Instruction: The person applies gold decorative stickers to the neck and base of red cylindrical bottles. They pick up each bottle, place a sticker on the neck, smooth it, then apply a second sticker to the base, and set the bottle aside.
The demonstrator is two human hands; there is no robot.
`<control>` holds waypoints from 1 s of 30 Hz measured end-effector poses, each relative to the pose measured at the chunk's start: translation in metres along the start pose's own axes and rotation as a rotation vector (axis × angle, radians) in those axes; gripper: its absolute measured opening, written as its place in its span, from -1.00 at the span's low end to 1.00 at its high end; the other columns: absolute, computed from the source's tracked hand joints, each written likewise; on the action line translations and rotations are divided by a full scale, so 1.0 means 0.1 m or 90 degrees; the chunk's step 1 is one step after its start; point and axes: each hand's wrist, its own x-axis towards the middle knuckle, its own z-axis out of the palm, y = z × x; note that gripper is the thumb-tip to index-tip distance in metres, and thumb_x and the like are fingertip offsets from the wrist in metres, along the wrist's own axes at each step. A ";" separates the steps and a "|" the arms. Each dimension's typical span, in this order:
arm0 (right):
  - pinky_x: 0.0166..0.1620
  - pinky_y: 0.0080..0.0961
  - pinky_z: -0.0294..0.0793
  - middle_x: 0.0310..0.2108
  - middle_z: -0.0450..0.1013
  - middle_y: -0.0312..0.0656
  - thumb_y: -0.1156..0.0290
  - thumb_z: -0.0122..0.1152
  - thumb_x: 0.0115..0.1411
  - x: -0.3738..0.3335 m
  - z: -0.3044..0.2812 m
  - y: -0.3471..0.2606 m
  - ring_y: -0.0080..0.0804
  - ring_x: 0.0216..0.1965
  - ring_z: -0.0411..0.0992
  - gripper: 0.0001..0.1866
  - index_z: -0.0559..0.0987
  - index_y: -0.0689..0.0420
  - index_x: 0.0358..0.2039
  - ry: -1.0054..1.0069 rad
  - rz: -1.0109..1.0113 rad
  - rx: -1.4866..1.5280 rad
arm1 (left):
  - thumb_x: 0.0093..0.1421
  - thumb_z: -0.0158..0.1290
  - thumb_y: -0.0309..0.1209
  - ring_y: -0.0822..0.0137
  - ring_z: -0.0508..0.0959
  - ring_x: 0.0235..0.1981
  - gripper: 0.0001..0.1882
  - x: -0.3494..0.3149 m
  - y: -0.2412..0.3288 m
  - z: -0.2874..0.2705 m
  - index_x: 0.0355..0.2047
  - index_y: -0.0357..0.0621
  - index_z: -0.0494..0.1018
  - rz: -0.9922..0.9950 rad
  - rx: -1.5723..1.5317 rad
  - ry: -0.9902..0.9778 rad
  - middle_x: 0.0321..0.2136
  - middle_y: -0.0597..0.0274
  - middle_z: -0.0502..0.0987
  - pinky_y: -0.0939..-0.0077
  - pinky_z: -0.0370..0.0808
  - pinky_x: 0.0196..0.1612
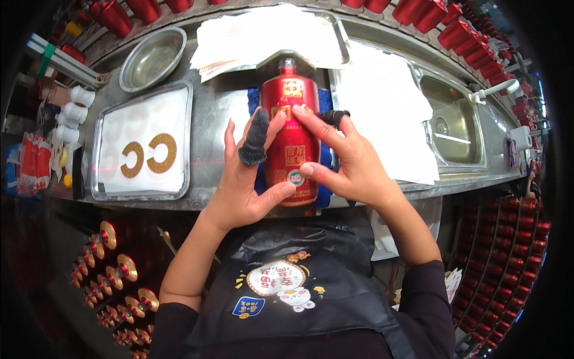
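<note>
A glossy red bottle (293,134) with gold and red labels lies on its back on blue cloth (326,157), its neck pointing away from me. My left hand (248,173) is open, fingers stretched along the bottle's left side, with the thumb on its lower front. A black cover (256,136) sits on one of its fingers. My right hand (350,158), also open, touches the upper label with the index finger, while its thumb rests near a round green-and-white sticker (295,177). Another black cover (333,117) is on a right finger.
On the left, a metal tray (189,128) holds a white sheet with two gold C-shaped pieces (161,152). Behind it is a metal bowl (124,76). White paper stacks (382,119) lie behind and right, beside a sink (472,161). Red bottles (113,18) line the back.
</note>
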 end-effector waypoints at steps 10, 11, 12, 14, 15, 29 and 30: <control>-0.33 -0.34 0.33 -0.43 0.23 -0.10 -0.07 0.35 0.15 0.07 -0.04 -0.06 -0.20 -0.45 0.29 -0.12 0.23 -0.34 0.46 0.004 0.031 -0.017 | 0.18 0.25 -0.11 0.01 0.12 0.47 0.03 0.01 0.06 -0.01 0.50 -0.06 -0.09 -0.010 0.003 0.007 0.45 0.06 0.18 -0.33 -0.40 0.42; -0.33 -0.33 0.33 -0.43 0.23 -0.10 -0.06 0.35 0.15 0.09 -0.04 -0.07 -0.20 -0.45 0.30 -0.12 0.22 -0.34 0.47 0.000 0.038 -0.014 | 0.17 0.26 -0.11 0.02 0.13 0.47 0.02 0.01 0.06 -0.02 0.49 -0.06 -0.08 -0.013 0.004 0.005 0.44 0.06 0.18 -0.33 -0.39 0.42; -0.32 -0.33 0.33 -0.43 0.23 -0.10 -0.06 0.35 0.15 0.09 -0.05 -0.07 -0.19 -0.45 0.30 -0.12 0.22 -0.34 0.47 -0.002 0.040 -0.015 | 0.17 0.26 -0.11 0.02 0.14 0.47 0.02 0.00 0.07 -0.02 0.49 -0.05 -0.07 -0.018 0.006 0.002 0.44 0.06 0.18 -0.33 -0.39 0.42; -0.32 -0.33 0.34 -0.43 0.23 -0.10 -0.06 0.36 0.15 0.08 -0.04 -0.05 -0.18 -0.45 0.31 -0.12 0.23 -0.35 0.47 -0.004 0.031 -0.010 | 0.17 0.26 -0.12 0.02 0.15 0.47 0.01 0.00 0.07 -0.02 0.49 -0.04 -0.06 -0.023 0.001 0.003 0.44 0.07 0.19 -0.34 -0.38 0.42; -0.31 -0.32 0.34 -0.44 0.22 -0.10 -0.05 0.36 0.15 0.06 -0.03 -0.04 -0.18 -0.45 0.31 -0.11 0.23 -0.34 0.47 -0.006 0.045 -0.015 | 0.17 0.27 -0.12 0.01 0.16 0.46 0.01 0.00 0.08 -0.02 0.49 -0.04 -0.06 -0.023 -0.006 0.006 0.44 0.07 0.18 -0.34 -0.38 0.42; -0.29 -0.49 0.56 -0.34 0.51 -0.24 0.25 0.20 0.29 -0.22 -0.12 0.43 -0.43 -0.36 0.52 -0.59 0.54 0.22 0.06 0.351 0.372 0.756 | 0.14 0.34 -0.18 -0.11 -0.08 0.52 0.21 -0.24 0.08 0.07 0.48 -0.34 -0.29 -0.106 -0.180 0.028 0.47 -0.27 -0.04 0.08 -0.17 0.50; -0.24 -0.48 0.58 -0.32 0.52 -0.25 0.36 0.30 0.23 -0.37 -0.02 0.30 -0.38 -0.32 0.53 -0.63 0.55 0.24 0.01 0.340 0.277 0.674 | 0.14 0.35 -0.19 -0.11 -0.09 0.52 0.22 -0.26 0.07 0.08 0.48 -0.33 -0.30 -0.128 -0.192 0.014 0.47 -0.28 -0.05 0.08 -0.17 0.50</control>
